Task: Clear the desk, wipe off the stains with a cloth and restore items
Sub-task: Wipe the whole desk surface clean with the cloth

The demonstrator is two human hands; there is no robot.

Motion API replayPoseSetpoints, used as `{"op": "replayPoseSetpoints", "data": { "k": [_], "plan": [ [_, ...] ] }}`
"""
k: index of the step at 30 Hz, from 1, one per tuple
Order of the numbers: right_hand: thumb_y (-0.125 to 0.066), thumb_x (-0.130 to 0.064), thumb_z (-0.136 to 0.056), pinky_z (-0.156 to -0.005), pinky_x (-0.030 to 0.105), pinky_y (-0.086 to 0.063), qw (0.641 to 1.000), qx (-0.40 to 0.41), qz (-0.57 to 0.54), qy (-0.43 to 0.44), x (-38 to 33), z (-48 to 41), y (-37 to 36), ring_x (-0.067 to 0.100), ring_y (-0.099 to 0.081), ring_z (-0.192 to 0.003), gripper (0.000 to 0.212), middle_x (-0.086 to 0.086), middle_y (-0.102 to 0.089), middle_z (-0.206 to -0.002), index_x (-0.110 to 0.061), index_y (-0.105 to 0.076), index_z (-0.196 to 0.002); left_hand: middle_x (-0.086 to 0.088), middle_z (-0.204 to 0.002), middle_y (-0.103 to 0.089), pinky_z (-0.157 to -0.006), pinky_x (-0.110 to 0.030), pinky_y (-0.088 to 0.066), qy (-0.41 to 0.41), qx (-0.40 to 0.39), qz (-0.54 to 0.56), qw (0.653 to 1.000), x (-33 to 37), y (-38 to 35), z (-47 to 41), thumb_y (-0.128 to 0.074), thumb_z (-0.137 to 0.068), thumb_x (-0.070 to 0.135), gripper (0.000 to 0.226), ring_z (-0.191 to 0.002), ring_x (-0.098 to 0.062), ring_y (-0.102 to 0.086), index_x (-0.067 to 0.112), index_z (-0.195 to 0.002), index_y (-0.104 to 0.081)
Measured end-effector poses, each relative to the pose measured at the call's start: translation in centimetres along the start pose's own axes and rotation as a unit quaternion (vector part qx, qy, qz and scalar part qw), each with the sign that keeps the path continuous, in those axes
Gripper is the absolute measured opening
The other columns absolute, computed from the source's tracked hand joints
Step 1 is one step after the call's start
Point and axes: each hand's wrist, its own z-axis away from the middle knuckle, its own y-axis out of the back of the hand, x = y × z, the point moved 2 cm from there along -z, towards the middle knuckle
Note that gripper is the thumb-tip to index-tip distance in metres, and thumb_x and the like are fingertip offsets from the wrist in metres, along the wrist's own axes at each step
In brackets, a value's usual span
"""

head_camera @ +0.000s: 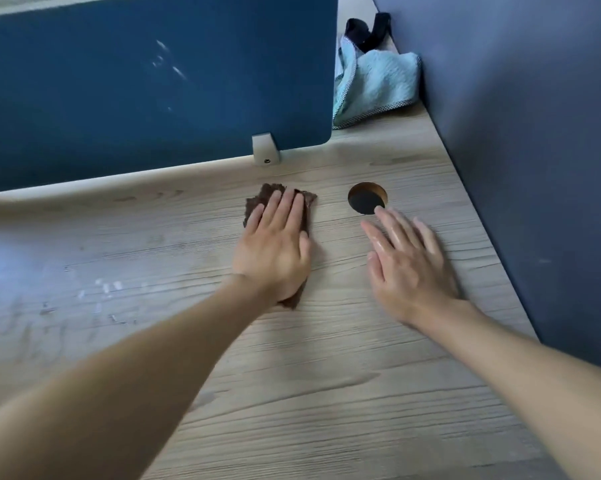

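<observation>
My left hand [274, 247] lies flat with straight fingers on a small dark brown cloth [307, 202], pressing it onto the wooden desk [292, 393]. The cloth shows beyond my fingertips and under my palm. My right hand [409, 265] rests flat on the bare desk to the right, fingers straight, its fingertips just below a round cable hole [367, 198]. Pale whitish smears [105, 289] mark the desk surface to the left of my left arm.
A blue divider panel [153, 81] on a grey bracket [266, 150] stands along the back of the desk. A grey-blue wall [534, 133] bounds the right side. A light blue towel [375, 84] with a dark strap [371, 31] behind it sits in the back right corner.
</observation>
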Motion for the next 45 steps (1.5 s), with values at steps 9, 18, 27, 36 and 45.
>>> {"op": "replayPoseSetpoints", "data": {
  "k": [9, 18, 27, 36, 45],
  "plan": [
    [-0.025, -0.035, -0.093, -0.119, 0.049, -0.022, 1.0, 0.0, 0.015, 0.004, -0.1, 0.0, 0.0, 0.022, -0.028, -0.148, 0.061, 0.008, -0.035, -0.158, -0.016, -0.044, -0.148, -0.001, -0.166, -0.01, -0.125, -0.038, -0.006, -0.253, -0.036, -0.005, 0.967, 2.8, -0.3, 5.0, -0.023, -0.097, 0.04, 0.067, -0.154, -0.015, -0.002, 0.016, -0.159, -0.017],
    [-0.025, -0.036, -0.093, -0.12, 0.048, -0.022, 1.0, 0.008, 0.023, 0.0, -0.2, -0.2, -0.1, 0.02, -0.026, -0.149, 0.065, 0.008, -0.033, -0.159, -0.009, -0.039, -0.15, -0.003, -0.167, -0.007, -0.125, -0.038, -0.004, -0.098, 0.013, -0.004, 0.995, 3.7, 0.0, -2.0, -0.016, -0.099, 0.041, 0.067, -0.154, -0.017, 0.0, 0.014, -0.16, -0.012],
    [-0.03, -0.033, -0.087, -0.116, 0.051, -0.023, 0.999, 0.034, 0.035, -0.004, -2.1, -0.8, 0.1, 0.03, -0.038, -0.143, 0.068, 0.018, -0.043, -0.151, 0.002, -0.049, -0.141, 0.0, -0.167, -0.009, -0.125, -0.034, -0.002, -0.034, 0.005, 0.003, 0.999, 0.6, 0.7, -6.5, -0.009, -0.094, 0.041, 0.071, -0.154, -0.013, -0.002, 0.015, -0.16, -0.012],
    [-0.025, -0.034, -0.094, -0.119, 0.05, -0.025, 1.0, 0.026, -0.003, -0.005, -5.7, -2.4, -1.2, 0.027, -0.026, -0.149, 0.067, 0.018, -0.032, -0.158, 0.002, -0.033, -0.15, 0.003, -0.166, -0.004, -0.125, -0.035, -0.003, -0.187, -0.027, 0.002, 0.982, -2.0, 0.5, -2.7, -0.01, -0.095, 0.042, 0.069, -0.154, -0.012, 0.0, 0.018, -0.16, -0.01],
    [-0.027, -0.032, -0.093, -0.118, 0.052, -0.027, 1.0, 0.024, 0.007, -0.012, -5.8, -2.5, -1.3, 0.028, -0.029, -0.148, 0.064, 0.017, -0.033, -0.157, 0.0, -0.042, -0.147, 0.001, -0.167, -0.006, -0.125, -0.035, -0.002, -0.177, -0.003, 0.002, 0.984, -1.4, 0.5, -0.1, -0.017, -0.099, 0.04, 0.065, -0.154, -0.012, 0.002, 0.017, -0.16, -0.013]
  ]
}}
